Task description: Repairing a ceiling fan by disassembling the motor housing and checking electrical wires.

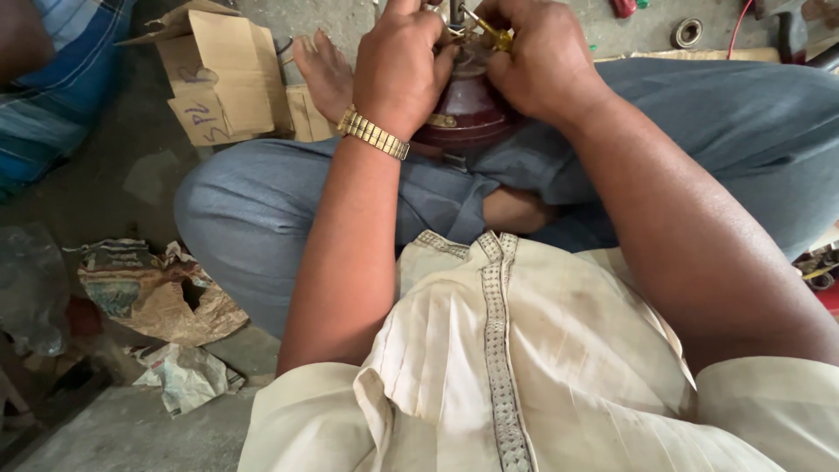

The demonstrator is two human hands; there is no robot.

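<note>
- Dark maroon rounded metal housing [468,114], glossy and dome-shaped, sits wedged in my lap at the upper centre of the frame, between my crossed legs in grey trousers [262,201].
- My left hand [400,70], gold link watch [373,133] on the wrist, is curled over the housing's top; what its fingertips pinch is hidden.
- My right hand [529,61] is closed around a small brass-yellow fitting [496,38] beside a thin upright metal shaft [455,13] at the top edge.
- Judging by its shape, the housing looks heavy, stiff and slippery on its painted curve; the safer hold seems to be low around its girth, braced by the legs.
- Count: one housing, one shaft, one brass fitting, one watch.
- One torn brown cardboard box [218,74] lies at upper left, two crumpled paper wads [157,293] at lower left, one steel bearing ring [687,32] at upper right.
- Another person's open hand [325,74] rests beside the box.
</note>
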